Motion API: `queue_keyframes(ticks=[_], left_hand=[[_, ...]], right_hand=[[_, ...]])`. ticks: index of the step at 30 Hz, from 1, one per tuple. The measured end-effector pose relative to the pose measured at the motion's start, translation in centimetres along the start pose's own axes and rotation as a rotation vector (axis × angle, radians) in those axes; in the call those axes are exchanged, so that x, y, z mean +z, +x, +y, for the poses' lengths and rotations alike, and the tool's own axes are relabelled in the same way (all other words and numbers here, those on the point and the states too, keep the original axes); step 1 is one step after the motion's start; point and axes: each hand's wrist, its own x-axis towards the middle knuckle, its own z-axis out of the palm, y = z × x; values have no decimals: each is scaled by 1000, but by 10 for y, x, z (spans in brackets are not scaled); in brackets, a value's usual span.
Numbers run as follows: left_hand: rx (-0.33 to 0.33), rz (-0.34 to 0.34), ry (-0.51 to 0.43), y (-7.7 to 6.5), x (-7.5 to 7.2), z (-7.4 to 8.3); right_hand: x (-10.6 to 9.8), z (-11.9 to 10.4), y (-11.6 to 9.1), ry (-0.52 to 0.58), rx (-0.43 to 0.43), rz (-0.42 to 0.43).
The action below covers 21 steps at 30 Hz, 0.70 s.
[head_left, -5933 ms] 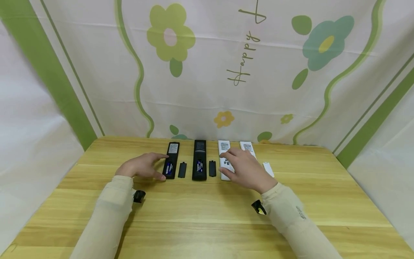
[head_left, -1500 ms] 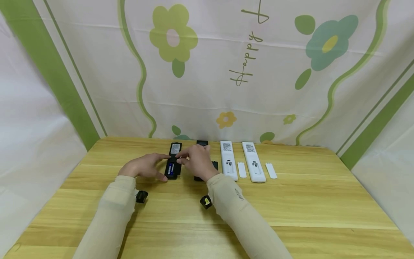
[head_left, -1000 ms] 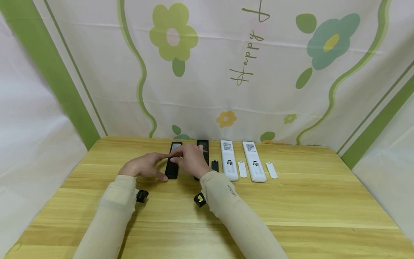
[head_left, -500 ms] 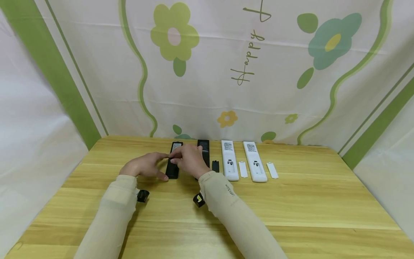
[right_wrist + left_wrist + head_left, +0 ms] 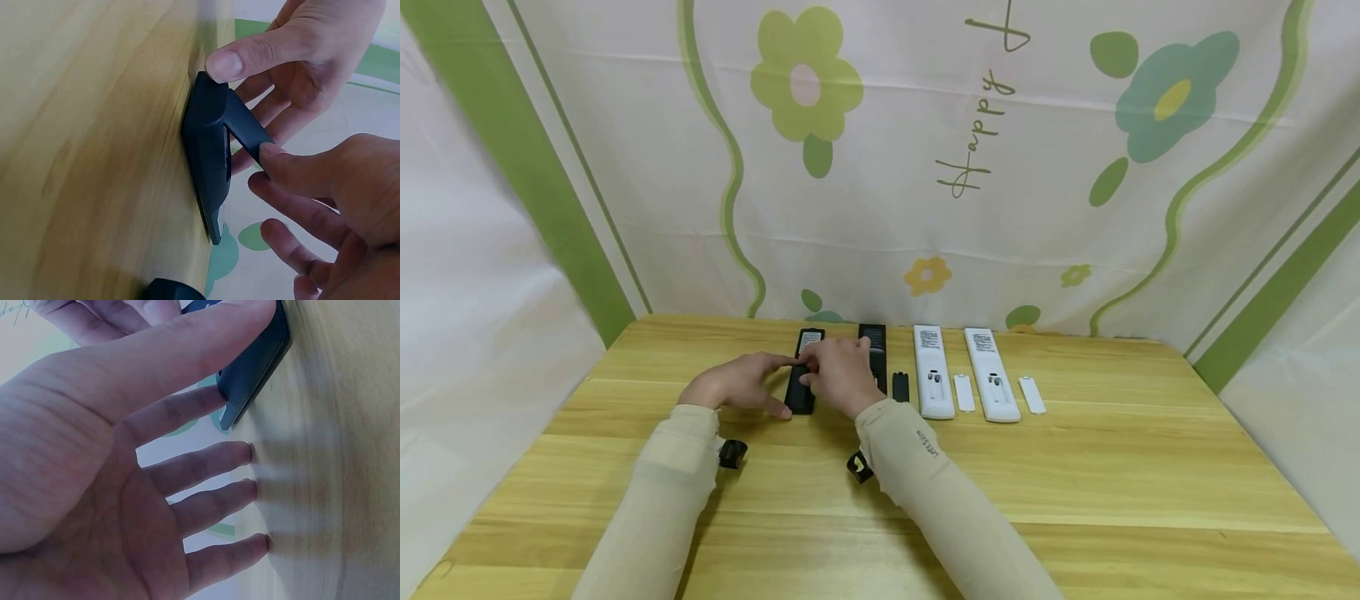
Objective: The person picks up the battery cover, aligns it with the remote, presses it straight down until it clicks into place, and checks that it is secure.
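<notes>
My left hand [image 5: 737,383] lies at the left side of a black remote control [image 5: 810,337] that is back-side up. Its thumb presses the near end and its index fingertip touches the side; the other fingers stand straight against the table in the left wrist view. My right hand [image 5: 842,375] pinches a black battery cover [image 5: 250,131] between thumb and forefinger. In the right wrist view one end of the cover meets the remote's near end, and the pinched end tilts up off the back. The batteries are hidden from the head view.
A second black remote [image 5: 872,337] lies partly behind the right hand, with its cover [image 5: 900,387] beside it. Farther right lie two white remotes, one [image 5: 932,367] and another [image 5: 991,367], each with a bare battery slot and a white cover alongside. A printed cloth hangs behind the table.
The right hand has come left from the white remotes and picked the black cover off the table. The cover now hides the batteries of the leftmost remote. The left hand has stayed put.
</notes>
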Motion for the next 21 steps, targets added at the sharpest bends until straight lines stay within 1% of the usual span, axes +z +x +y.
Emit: queue_keyframes(ticks=[3, 5, 11, 14, 21], left_hand=[[2, 2, 2, 0, 0, 0], [2, 5, 4, 1, 1, 0], [-9, 12, 13, 1, 1, 1], [-15, 11, 16, 1, 1, 1], [-24, 12, 20, 0, 0, 2]], right_hand=[[1, -1, -1, -31, 5, -11], [3, -1, -1, -49, 9, -35], [5, -2, -1, -53, 23, -102], [4, -2, -1, -45, 24, -113], [4, -2, -1, -30, 18, -109]])
